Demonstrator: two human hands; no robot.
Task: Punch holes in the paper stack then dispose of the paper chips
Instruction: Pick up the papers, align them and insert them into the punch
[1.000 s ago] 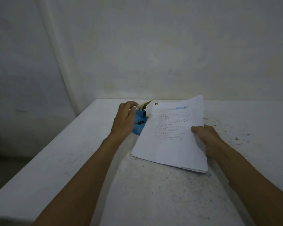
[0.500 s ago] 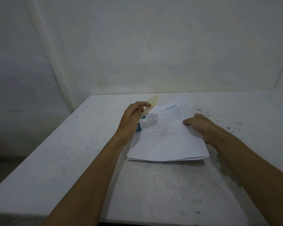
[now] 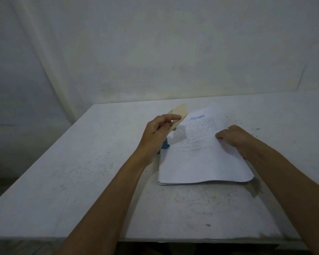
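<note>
A white paper stack [image 3: 203, 159] with printed text and a blue heading lies on the table, its left edge against a blue hole punch [image 3: 165, 145]. The punch's cream lever [image 3: 179, 113] is raised. My left hand [image 3: 158, 133] holds that lever between thumb and fingers and hides most of the blue body. My right hand [image 3: 234, 137] rests palm down on the right side of the stack, fingers curled on the top sheet. No paper chips are visible.
The white table [image 3: 81, 172] is scuffed, with dark specks near the front and back right. Its front edge runs along the bottom of the view and its left edge drops off. A bare wall [image 3: 173, 52] stands right behind it.
The stack has turned and slid left, its left edge now at the punch. My left hand has lifted the lever higher. My right hand has stayed on the stack.
</note>
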